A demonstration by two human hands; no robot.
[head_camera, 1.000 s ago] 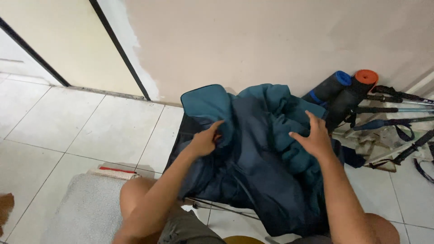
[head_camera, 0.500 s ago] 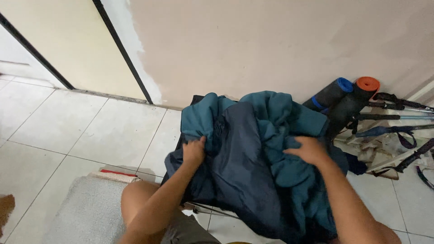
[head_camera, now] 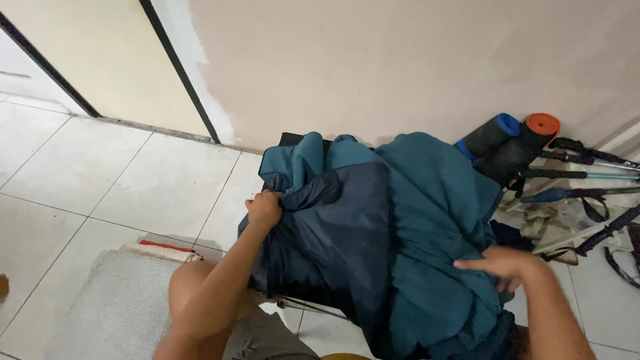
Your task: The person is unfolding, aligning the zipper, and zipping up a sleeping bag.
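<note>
There is one view only, from a camera worn on the person's head. It looks steeply down and forward, over the person's own knees, toward the pale plaster wall [head_camera: 413,67] ahead. The view is close: the forearms come in from the bottom edge, and the bulky teal and navy padded fabric bundle [head_camera: 393,233] fills the middle. The white tiled floor [head_camera: 100,173] takes the left part. On the right edge, near the wall, lie two rolled dark foam mats with blue and orange ends [head_camera: 510,137]. A grey fluffy rug [head_camera: 107,307] sits at bottom left.
</note>
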